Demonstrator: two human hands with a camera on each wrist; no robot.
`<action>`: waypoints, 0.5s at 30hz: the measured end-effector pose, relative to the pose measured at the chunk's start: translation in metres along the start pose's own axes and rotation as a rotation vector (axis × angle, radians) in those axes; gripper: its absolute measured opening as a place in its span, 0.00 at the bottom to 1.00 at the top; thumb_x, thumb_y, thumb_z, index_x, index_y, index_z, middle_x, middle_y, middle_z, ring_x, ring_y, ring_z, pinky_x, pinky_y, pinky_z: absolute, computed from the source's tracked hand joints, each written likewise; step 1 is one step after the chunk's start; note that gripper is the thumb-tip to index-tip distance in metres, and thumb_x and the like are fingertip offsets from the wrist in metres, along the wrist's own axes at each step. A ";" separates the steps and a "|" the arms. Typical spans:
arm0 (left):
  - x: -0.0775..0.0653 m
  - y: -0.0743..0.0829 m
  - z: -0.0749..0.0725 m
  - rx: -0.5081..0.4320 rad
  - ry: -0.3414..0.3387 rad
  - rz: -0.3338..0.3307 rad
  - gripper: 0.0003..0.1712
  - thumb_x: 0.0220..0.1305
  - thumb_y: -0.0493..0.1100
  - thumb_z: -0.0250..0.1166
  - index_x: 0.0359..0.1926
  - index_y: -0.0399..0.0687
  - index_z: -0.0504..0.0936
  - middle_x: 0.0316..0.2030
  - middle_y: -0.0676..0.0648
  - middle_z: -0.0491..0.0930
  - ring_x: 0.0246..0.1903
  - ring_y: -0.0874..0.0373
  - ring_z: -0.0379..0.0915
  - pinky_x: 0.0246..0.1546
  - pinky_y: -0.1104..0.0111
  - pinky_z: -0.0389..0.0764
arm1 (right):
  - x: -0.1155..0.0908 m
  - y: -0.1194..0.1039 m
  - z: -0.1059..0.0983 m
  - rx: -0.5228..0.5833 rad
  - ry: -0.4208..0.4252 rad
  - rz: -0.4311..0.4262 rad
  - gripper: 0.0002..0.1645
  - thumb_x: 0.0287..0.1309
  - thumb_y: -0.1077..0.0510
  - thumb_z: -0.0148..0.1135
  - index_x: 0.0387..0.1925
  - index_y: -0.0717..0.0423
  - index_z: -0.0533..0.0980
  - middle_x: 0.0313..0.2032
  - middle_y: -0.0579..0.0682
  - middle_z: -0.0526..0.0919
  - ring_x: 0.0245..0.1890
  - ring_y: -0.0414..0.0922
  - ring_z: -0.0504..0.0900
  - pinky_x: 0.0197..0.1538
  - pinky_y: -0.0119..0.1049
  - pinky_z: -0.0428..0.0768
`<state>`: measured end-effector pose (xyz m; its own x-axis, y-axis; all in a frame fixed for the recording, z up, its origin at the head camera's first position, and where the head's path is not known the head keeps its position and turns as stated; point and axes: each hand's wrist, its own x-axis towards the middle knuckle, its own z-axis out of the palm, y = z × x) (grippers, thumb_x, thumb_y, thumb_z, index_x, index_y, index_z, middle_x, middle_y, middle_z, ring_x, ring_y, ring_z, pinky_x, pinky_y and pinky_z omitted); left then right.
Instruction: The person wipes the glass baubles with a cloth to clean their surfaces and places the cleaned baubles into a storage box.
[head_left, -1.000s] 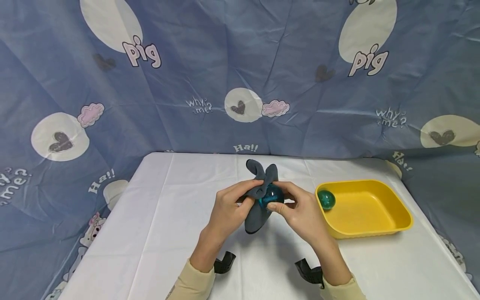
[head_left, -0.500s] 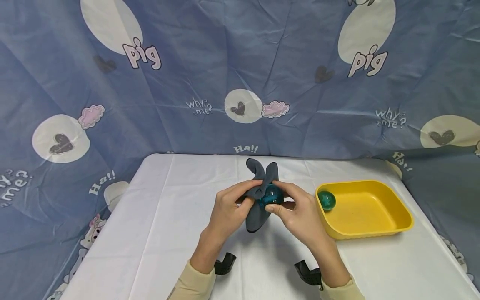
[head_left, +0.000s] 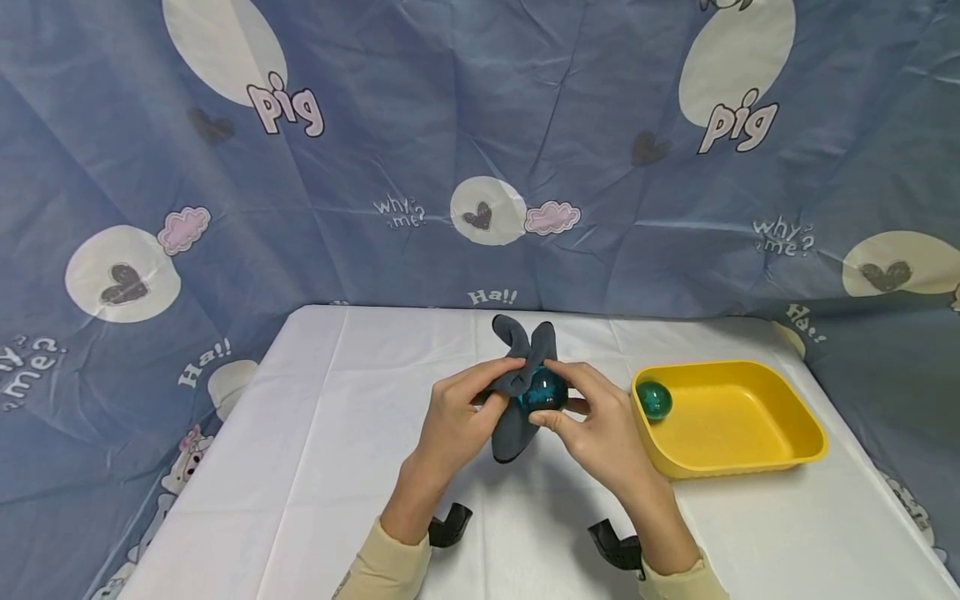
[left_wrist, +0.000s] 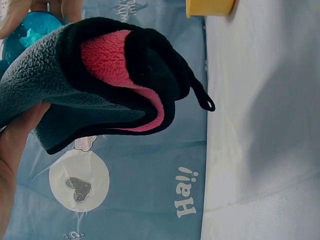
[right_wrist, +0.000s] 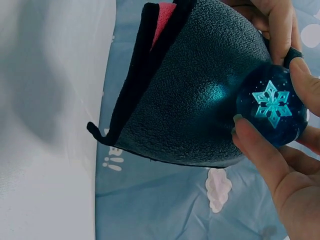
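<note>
My left hand (head_left: 461, 417) pinches a dark grey microfibre cloth (head_left: 513, 433) above the middle of the table. The cloth has black edging, a pink inner side and a small hanging loop (left_wrist: 207, 103), and its lower part hangs down. With thumb and fingers, my right hand (head_left: 609, 433) grips a clear teal ball (head_left: 547, 390) that has a snowflake (right_wrist: 271, 104) inside. The ball lies against the cloth, which covers its left side in the head view. In the right wrist view, teal light from the ball falls on the cloth (right_wrist: 185, 90).
To the right of my right hand stands a yellow tray (head_left: 738, 417). A green ball (head_left: 653, 401) sits in its left corner. Black wrist mounts (head_left: 450, 527) show under both forearms. A white cloth covers the table (head_left: 360, 433); a patterned blue curtain (head_left: 420, 275) hangs behind it.
My right thumb has slid slightly down and left along the ball, and the shine on the ball has shifted. The cloth's lower end has risen a little. Tray and green ball stay put.
</note>
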<state>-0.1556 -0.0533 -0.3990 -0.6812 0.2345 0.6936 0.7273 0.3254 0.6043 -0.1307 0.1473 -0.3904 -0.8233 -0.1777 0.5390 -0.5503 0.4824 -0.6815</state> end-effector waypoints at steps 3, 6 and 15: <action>0.000 0.000 -0.001 0.001 0.001 0.001 0.21 0.66 0.31 0.60 0.56 0.51 0.83 0.50 0.46 0.86 0.42 0.58 0.86 0.36 0.77 0.85 | 0.000 0.001 0.001 0.006 -0.002 -0.013 0.38 0.45 0.52 0.79 0.61 0.47 0.76 0.52 0.45 0.82 0.52 0.41 0.83 0.46 0.28 0.85; 0.000 -0.001 -0.001 0.001 0.003 0.003 0.21 0.65 0.30 0.60 0.56 0.51 0.84 0.50 0.46 0.86 0.42 0.58 0.86 0.35 0.77 0.84 | 0.000 0.002 0.001 0.005 0.002 -0.036 0.39 0.44 0.54 0.80 0.61 0.48 0.77 0.52 0.45 0.82 0.52 0.41 0.83 0.47 0.28 0.85; 0.001 0.001 -0.002 -0.004 0.012 0.001 0.21 0.67 0.32 0.60 0.57 0.53 0.83 0.51 0.47 0.86 0.41 0.60 0.86 0.35 0.77 0.85 | 0.000 -0.004 -0.002 -0.039 0.016 -0.153 0.39 0.43 0.58 0.80 0.61 0.51 0.77 0.54 0.47 0.80 0.54 0.44 0.83 0.54 0.23 0.80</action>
<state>-0.1549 -0.0544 -0.3971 -0.6791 0.2239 0.6990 0.7286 0.3212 0.6050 -0.1285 0.1468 -0.3869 -0.7277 -0.2381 0.6433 -0.6632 0.4839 -0.5710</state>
